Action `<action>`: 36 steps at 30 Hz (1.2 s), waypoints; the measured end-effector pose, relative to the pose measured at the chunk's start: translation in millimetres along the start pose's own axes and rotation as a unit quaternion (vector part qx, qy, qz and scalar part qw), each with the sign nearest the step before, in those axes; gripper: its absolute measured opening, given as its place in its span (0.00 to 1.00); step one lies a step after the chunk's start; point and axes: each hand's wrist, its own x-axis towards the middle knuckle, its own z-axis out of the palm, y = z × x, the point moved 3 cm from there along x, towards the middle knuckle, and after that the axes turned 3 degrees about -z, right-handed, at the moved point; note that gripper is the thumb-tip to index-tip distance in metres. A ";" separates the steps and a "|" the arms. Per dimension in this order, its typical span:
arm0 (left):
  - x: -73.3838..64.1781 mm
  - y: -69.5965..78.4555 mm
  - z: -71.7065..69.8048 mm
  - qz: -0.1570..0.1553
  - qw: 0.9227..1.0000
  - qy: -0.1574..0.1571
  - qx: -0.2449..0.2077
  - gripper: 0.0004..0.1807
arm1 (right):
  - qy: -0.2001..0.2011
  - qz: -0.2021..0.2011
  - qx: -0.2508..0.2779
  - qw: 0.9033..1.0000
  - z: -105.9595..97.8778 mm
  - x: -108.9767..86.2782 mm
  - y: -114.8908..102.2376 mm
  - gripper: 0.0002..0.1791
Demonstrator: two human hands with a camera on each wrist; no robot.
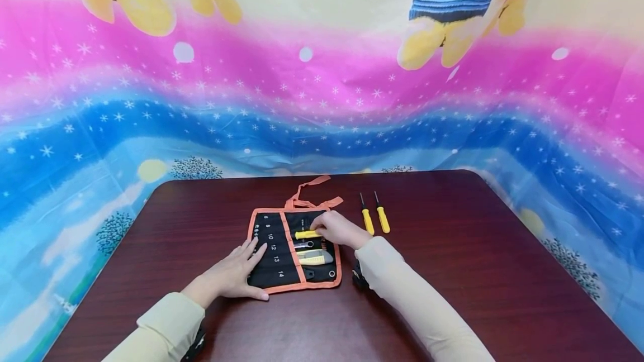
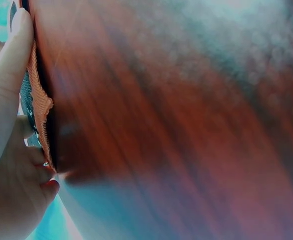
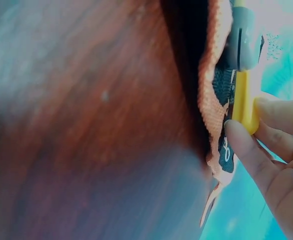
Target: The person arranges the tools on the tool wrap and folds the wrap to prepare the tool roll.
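A black tool roll (image 1: 269,272) with orange edging lies unrolled on the table, numbers printed down its left panel. My left hand (image 1: 230,272) rests with spread fingers along its left edge, the thumb at the lower border. Over the right panel, my right hand (image 1: 338,230) pinches the yellow handle of a screwdriver (image 1: 306,234) lying across the pockets; its shaft is hidden. The right wrist view shows thumb and fingers on that yellow handle (image 3: 244,102). Below it in the roll sit a wrench (image 1: 304,245) and a pale yellow utility knife (image 1: 314,260).
Two more yellow-handled screwdrivers (image 1: 368,221) lie side by side on the table, right of the roll. Orange tie straps (image 1: 302,203) trail from the roll's far edge. The dark red wooden table (image 1: 427,272) reaches back to a patterned cloth backdrop (image 1: 327,88).
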 end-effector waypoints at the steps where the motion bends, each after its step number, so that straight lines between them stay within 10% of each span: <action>1: -0.1 0.1 -0.1 0.001 1.000 0.000 -0.001 0.61 | -0.001 0.000 0.001 1.000 0.3 0.9 0.2 0.12; 36: -0.6 0.4 0.5 -0.008 1.000 -0.002 -0.011 0.61 | 0.007 0.029 0.034 0.999 5.7 10.4 -3.2 0.12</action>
